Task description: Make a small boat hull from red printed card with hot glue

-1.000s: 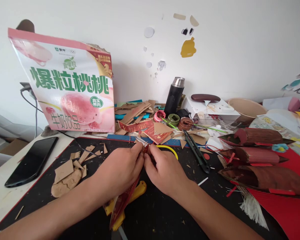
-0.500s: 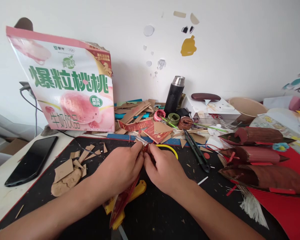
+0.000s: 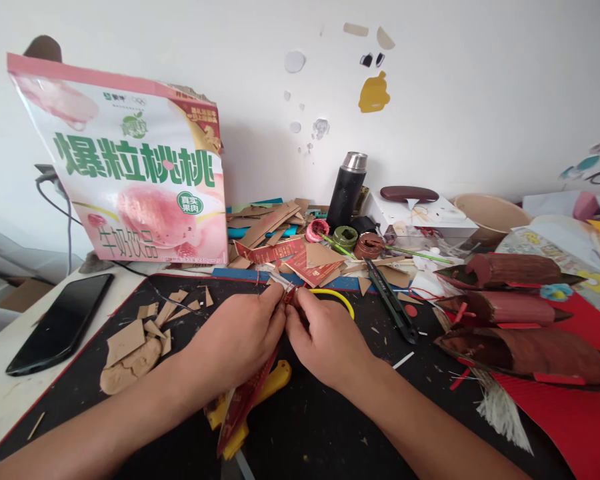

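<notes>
Over the black mat (image 3: 340, 427), my two hands meet at the upper end of a piece of red printed cardboard (image 3: 245, 407). My left hand (image 3: 240, 333) is closed around the piece, its thumb and finger near the tip. Pressed close beside it, my right hand (image 3: 325, 337) pinches the same end. The fingers hide most of that end, and a thin pale point (image 3: 283, 285) shows just above them. The cardboard's lower part slants down over a yellow tool (image 3: 275, 383), whose kind I cannot make out. Behind my right hand curves a yellow loop (image 3: 347, 303).
Cardboard scraps (image 3: 127, 340) and a phone (image 3: 60, 323) lie left. A drink carton (image 3: 140, 167) stands behind. A utility knife (image 3: 390, 303), open paint jars (image 3: 367, 245) and a black flask (image 3: 347, 190) are beyond my right hand. Brown model boats (image 3: 540, 353) rest on the right.
The whole view has shifted very slightly. Both hands keep the same grip on the red cardboard, with no clear movement between them.
</notes>
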Action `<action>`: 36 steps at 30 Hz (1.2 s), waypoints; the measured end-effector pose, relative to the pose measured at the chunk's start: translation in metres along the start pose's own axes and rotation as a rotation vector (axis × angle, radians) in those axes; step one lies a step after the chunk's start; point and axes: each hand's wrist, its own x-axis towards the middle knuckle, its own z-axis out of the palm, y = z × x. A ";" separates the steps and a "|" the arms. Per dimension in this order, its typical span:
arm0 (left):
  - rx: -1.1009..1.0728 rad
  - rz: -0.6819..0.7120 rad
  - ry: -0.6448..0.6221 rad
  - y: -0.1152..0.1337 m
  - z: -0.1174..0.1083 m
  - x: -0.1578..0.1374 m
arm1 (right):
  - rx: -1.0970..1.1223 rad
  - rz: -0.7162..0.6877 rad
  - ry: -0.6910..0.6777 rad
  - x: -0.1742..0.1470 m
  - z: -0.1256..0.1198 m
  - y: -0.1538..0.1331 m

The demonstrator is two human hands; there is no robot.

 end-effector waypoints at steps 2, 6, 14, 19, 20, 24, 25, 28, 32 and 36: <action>-0.007 0.000 0.003 0.000 0.000 0.000 | 0.000 0.002 -0.003 0.000 0.000 0.000; -0.002 0.003 0.008 -0.001 0.000 -0.001 | -0.009 0.010 -0.011 0.001 0.000 0.000; -0.015 0.016 0.016 -0.001 0.000 0.000 | -0.036 0.010 -0.020 0.000 0.001 -0.001; -0.017 0.006 0.024 -0.001 0.001 0.000 | -0.051 0.012 -0.014 0.000 0.000 -0.001; -0.016 0.005 0.025 -0.001 0.001 0.000 | -0.054 0.012 -0.011 0.000 0.000 -0.001; -0.027 0.003 0.025 0.000 0.000 0.000 | -0.058 0.013 -0.016 0.000 0.000 -0.001; -0.030 0.008 0.023 0.000 -0.001 0.000 | -0.057 0.014 -0.020 0.000 0.000 -0.002; -0.030 0.015 0.014 0.000 -0.002 0.000 | -0.056 0.018 -0.031 0.000 -0.001 -0.002; -0.023 0.013 0.017 0.000 -0.001 -0.001 | -0.064 0.021 -0.032 0.000 -0.001 -0.002; -0.015 0.016 0.025 -0.001 0.001 -0.001 | -0.063 0.027 -0.038 0.000 0.000 -0.002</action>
